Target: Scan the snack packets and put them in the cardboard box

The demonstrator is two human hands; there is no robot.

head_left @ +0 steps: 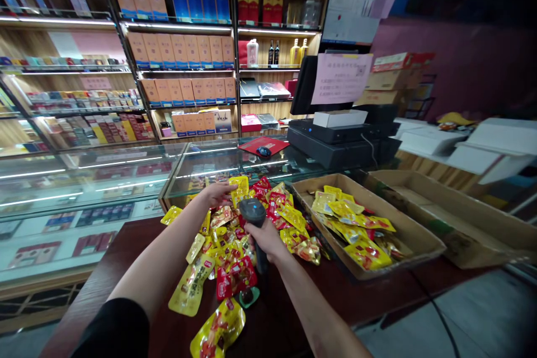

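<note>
Cardboard tray (413, 236) holds mostly yellow packets (351, 230); left hand (218, 194) pinches single packet (239, 187); right hand (267, 239) grips scanner (252, 211).

Mouse (263, 151) on red mat (267, 141); pink sheet (341, 78) on monitor (302, 88)

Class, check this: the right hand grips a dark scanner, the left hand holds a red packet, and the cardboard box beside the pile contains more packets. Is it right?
One detail is wrong: in the head view, the left hand holds a yellow packet, not a red one. The right hand grips a dark scanner, and the cardboard box beside the pile contains more packets.
</note>
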